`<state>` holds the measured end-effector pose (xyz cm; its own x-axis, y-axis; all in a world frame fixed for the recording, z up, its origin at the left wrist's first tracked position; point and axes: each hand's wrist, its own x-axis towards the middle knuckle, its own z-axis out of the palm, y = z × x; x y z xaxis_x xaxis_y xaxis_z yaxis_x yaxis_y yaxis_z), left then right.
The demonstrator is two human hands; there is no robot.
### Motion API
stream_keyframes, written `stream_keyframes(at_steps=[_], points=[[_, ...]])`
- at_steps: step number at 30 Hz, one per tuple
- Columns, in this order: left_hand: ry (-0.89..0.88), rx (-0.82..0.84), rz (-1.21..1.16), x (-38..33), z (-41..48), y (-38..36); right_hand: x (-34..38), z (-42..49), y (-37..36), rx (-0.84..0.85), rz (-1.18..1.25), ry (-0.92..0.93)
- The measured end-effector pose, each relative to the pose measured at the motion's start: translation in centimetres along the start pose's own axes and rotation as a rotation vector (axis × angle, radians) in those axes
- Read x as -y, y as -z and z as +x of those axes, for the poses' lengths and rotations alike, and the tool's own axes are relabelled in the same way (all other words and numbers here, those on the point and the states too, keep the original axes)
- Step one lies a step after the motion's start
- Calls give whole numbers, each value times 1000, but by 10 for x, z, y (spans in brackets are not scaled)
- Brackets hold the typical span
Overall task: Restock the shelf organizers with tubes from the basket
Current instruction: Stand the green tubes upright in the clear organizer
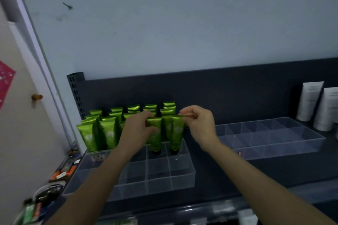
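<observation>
Shelf point(256, 170): dark, with a dark back panel; carries everything noted below. Landmark for positions: the clear organizer point(157, 173) at centre-left of the shelf.

Second clear organizer point(274, 139): right of the landmark, well apart; every compartment that shows is bare. White tubes point(309, 100) stand behind its far right corner.

Green tubes point(109, 124): upright, caps down, filling the back rows and left part of the landmark organizer. The three front rows of compartments are mostly bare.

Left hand point(140, 126): fingers closed around the upper half of one green tube point(155, 133), whose cap sits in a compartment of the frontmost filled row.

Right hand point(197, 122): thumb and fingertips pinching the crimped top edge of the neighbouring tube point(177, 131), just right of the first, also cap down in its compartment.

Basket: not in view, so I cannot say where the remaining stock is.

Judgement: both tubes are being seated; the organizer is roughly half filled.

Risks:
- The tubes are tall against shallow dividers; letting go while one leans could tip it into the neighbours and knock the row over.
- The pinch on the thin crimp gives little control; the tube may twist or slip.
- A forearm drawing back low could catch the front wall and shift the organizer.
</observation>
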<state>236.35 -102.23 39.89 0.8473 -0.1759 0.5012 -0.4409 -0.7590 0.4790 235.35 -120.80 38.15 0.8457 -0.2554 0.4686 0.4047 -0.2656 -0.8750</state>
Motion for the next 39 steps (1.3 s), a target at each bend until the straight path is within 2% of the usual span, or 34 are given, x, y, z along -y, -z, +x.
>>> stream_keyframes(at_steps=[4,10,15,22,27,32,39], points=[[9,74,32,13,0,-10,-12,1,-10,32,-55,-20],[31,88,104,20,2,-17,-17,4,-13,63,-148,12],[8,54,195,13,-2,-13,-22,2,-13,113,-256,59],[-95,-68,229,-6,-10,-13,-20,-7,1,111,-160,11],[-242,-40,89,-46,-27,-42,-25,-32,53,17,-170,-21],[-416,127,-65,-98,-56,-97,-37,-80,140,-125,-224,-88],[-593,396,-198,-184,-105,-194,-77,-173,270,-348,-509,-296]])
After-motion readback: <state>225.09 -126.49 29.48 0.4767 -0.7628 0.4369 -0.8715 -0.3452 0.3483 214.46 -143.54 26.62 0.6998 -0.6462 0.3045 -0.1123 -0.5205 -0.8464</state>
